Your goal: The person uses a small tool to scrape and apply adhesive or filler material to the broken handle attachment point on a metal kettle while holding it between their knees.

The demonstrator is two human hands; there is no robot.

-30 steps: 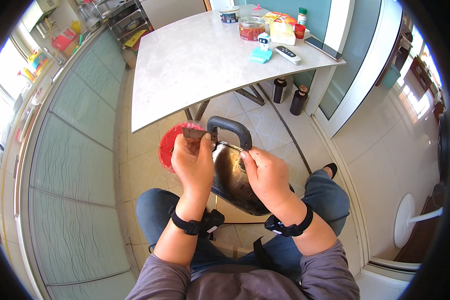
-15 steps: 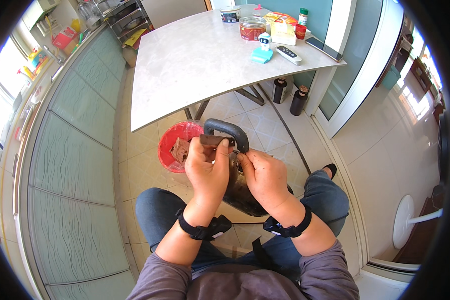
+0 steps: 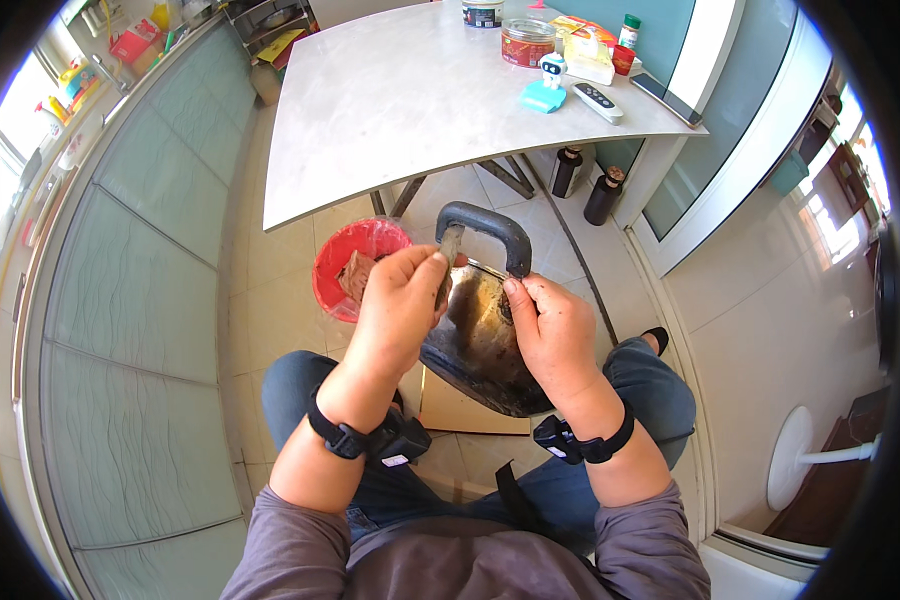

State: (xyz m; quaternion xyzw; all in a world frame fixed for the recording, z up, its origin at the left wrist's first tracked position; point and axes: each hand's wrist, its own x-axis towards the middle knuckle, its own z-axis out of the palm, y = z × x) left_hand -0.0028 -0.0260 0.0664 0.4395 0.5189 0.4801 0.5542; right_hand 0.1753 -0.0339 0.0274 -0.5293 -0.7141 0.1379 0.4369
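Observation:
Between my knees hangs a metal kettle (image 3: 478,335), scorched brown and black, tilted, with a thick black arched handle (image 3: 490,222). My left hand (image 3: 398,310) is closed in a pinch on a thin, flat grey-brown strip (image 3: 451,243), which stands up against the left end of the handle. What the strip is made of cannot be told. My right hand (image 3: 558,335) is closed, thumb and fingers gripping the kettle handle at its lower right end, where it meets the body. My fingers hide both handle joints in part.
A red bin (image 3: 332,262) with a plastic liner and crumpled brownish paper stands beyond my left hand. The pale table (image 3: 370,130) ahead bears tubs, a remote, a phone and a small toy robot. Two dark bottles (image 3: 602,197) stand below it. Cabinets (image 3: 135,330) line the left.
The strip has turned from lying sideways to standing upright at the handle's left end. The kettle handle has shifted right, and more of the scorched body shows between my hands.

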